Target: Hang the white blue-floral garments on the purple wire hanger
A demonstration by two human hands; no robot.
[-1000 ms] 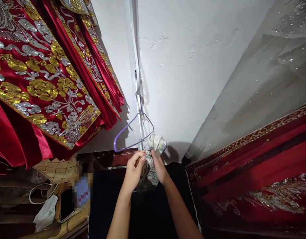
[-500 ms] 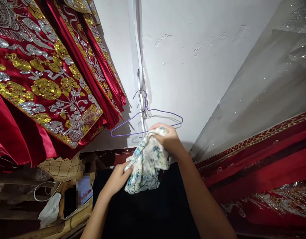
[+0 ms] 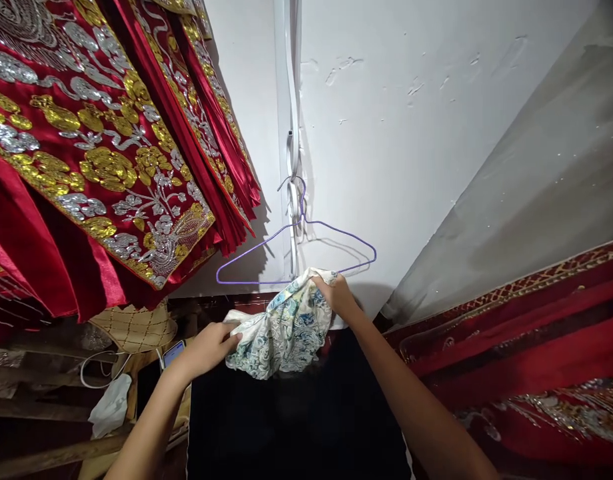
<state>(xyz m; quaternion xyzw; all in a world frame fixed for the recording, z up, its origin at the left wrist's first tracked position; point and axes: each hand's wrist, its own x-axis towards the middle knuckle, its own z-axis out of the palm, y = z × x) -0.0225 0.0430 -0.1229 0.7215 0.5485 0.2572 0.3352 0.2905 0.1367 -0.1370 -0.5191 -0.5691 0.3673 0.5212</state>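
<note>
A crumpled white cloth garment with a blue and green floral print (image 3: 286, 330) is stretched between my two hands; its exact kind is unclear. My left hand (image 3: 214, 347) pinches its left end between thumb and fingers. At the upper right edge, my right hand (image 3: 339, 293) grips the fabric, fingers partly hidden by it. Just beyond the cloth, a purple wire hanger (image 3: 336, 230) hangs by its hook from a white wall strip (image 3: 292, 100). The cloth's top edge overlaps the hanger's bottom bar in view; whether they touch I cannot tell.
Red embroidered garments (image 3: 111, 167) with gold and silver sequins hang at the left. On the right are a translucent sheer cover (image 3: 516, 173) and red beaded fabric (image 3: 511, 333). A phone (image 3: 173, 353), a white cable (image 3: 84, 373) and crumpled tissue (image 3: 110, 407) lie low at the left.
My hands have moved apart, the left one leftward, spreading the bunched cloth wider. Its top edge now sits slightly lower. The whole view has shifted a little.
</note>
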